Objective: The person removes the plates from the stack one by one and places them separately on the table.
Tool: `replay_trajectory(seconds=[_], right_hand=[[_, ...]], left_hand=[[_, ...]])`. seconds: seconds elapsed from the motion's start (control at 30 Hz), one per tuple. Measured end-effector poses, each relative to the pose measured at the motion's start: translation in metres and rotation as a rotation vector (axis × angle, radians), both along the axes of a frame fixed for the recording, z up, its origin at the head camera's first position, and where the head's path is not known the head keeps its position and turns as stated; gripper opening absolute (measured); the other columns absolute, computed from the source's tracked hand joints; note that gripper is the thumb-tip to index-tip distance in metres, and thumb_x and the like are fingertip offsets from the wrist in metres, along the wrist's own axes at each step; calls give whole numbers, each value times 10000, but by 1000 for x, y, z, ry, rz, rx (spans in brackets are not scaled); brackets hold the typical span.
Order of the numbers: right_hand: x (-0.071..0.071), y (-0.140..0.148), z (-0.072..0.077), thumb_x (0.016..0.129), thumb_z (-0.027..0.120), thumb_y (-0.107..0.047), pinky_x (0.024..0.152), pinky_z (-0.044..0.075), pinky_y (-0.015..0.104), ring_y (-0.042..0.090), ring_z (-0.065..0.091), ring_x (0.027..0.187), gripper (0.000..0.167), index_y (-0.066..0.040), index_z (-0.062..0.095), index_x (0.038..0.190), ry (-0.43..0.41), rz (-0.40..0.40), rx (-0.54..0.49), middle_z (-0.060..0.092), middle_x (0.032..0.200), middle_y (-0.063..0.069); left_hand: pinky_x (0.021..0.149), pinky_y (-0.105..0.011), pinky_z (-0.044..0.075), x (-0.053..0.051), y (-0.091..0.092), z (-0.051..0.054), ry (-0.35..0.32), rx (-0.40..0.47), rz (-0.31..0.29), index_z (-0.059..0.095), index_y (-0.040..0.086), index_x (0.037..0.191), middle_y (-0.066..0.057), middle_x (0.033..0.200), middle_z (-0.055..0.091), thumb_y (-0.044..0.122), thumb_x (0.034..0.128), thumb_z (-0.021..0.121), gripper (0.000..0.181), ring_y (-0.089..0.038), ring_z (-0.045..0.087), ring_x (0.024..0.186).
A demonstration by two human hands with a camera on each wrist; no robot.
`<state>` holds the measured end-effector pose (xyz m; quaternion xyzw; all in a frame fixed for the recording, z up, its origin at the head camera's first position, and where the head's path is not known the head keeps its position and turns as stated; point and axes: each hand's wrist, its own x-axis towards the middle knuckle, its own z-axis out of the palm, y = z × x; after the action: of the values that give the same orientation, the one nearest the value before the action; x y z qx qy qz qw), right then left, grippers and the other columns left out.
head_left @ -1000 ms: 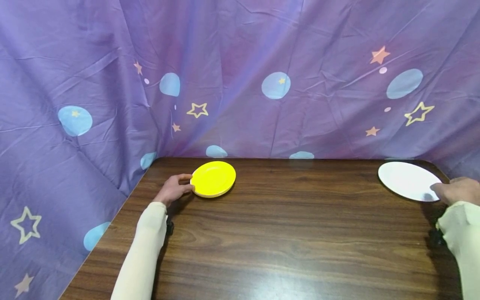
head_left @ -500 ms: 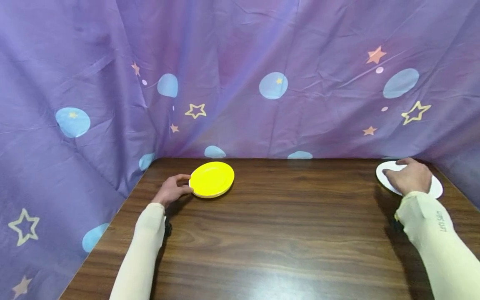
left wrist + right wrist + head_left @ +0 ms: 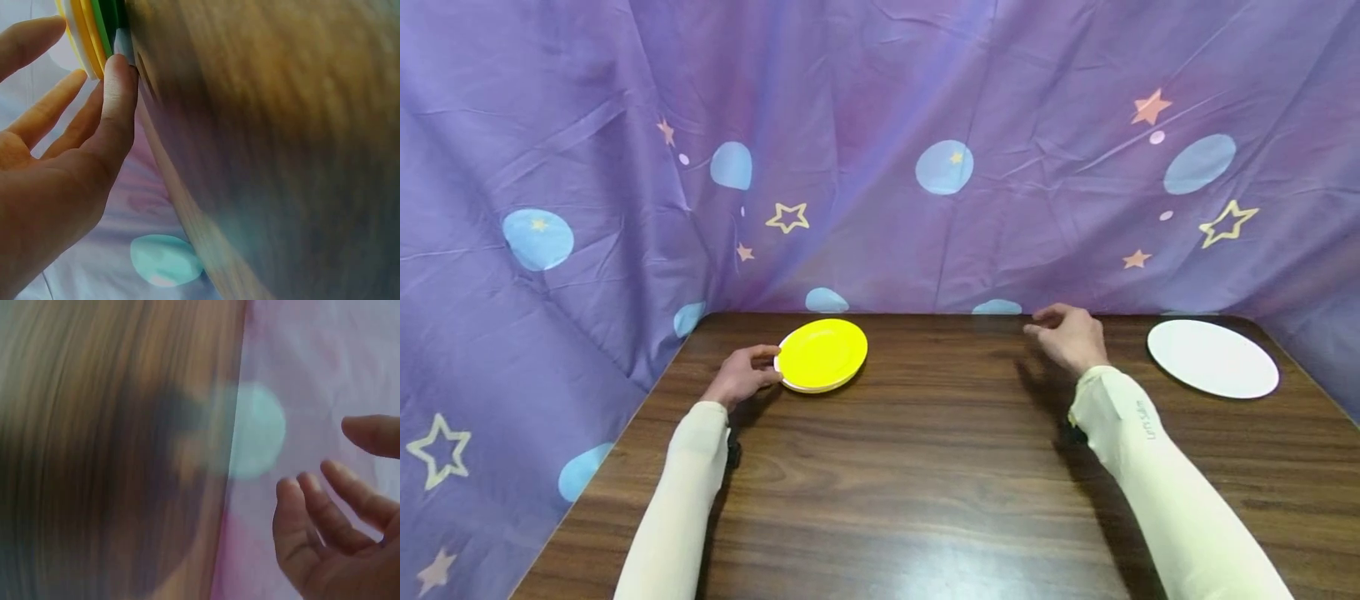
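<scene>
A stack of plates (image 3: 822, 354) sits at the back left of the table, its top plate bright yellow. In the left wrist view the plate stack (image 3: 94, 37) shows yellow, white and green rims. My left hand (image 3: 741, 377) is at the stack's left edge, fingers and thumb spread and lightly touching the rims. My right hand (image 3: 1071, 339) hovers over the back of the table, between the stack and a single white plate (image 3: 1212, 358). Its fingers are loosely bent with nothing between them, as the right hand (image 3: 350, 531) also appears in the right wrist view.
The brown wooden table (image 3: 887, 467) ends at the back against a purple curtain (image 3: 865, 167) printed with stars and blue spots. More curtain hangs along the left side. The white plate lies near the right back corner.
My right hand has let go of the white plate, which now lies at the back right, and has swept left toward the middle. The left hand has stayed at the stack.
</scene>
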<state>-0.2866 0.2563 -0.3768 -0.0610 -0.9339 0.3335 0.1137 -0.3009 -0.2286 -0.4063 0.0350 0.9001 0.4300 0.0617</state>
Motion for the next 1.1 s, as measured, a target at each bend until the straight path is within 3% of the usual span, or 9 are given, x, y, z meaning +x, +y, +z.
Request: replay_trajectory(seconds=[0.2,0.4,0.67,0.93,1.1], right_hand=[[-15,-55,-11,925,681,-203,658,562,259,279,718,828,277,-6,709,1117,-69,194,-198,743,1010,228],[-24,-108,-27,891,691,-78,589,582,296,126,632,636,186,38,706,1036,-154,286,-420,709,788,137],[-29,-161,-44,917,664,-71,589,548,226,102,632,647,322,50,627,1213,-248,297,-536,737,983,161],[-30,-193,-39,919,636,-12,613,575,255,186,707,727,466,28,534,1372,-251,317,-658,708,1123,281],[-30,-202,-35,901,640,26,632,589,279,231,721,769,519,0,525,1406,-234,299,-675,709,1143,289]], left_hand=[[718,-153,500,1,-1,3,2,-2,7,533,-69,1386,-297,1270,638,36,884,689,537,-257,633,1051],[731,-169,513,1,2,4,1,4,25,560,-52,1372,-293,1294,635,14,891,672,499,-272,633,1095],[692,-170,494,2,7,-1,4,1,22,577,-46,1360,-294,1293,634,-7,893,651,474,-267,635,1080],[695,-167,499,2,5,1,4,20,13,573,-73,1351,-314,1293,625,-32,897,635,460,-269,635,1075],[711,-190,509,2,7,-1,-3,26,9,567,-79,1353,-326,1291,626,-39,906,624,453,-292,639,1092]])
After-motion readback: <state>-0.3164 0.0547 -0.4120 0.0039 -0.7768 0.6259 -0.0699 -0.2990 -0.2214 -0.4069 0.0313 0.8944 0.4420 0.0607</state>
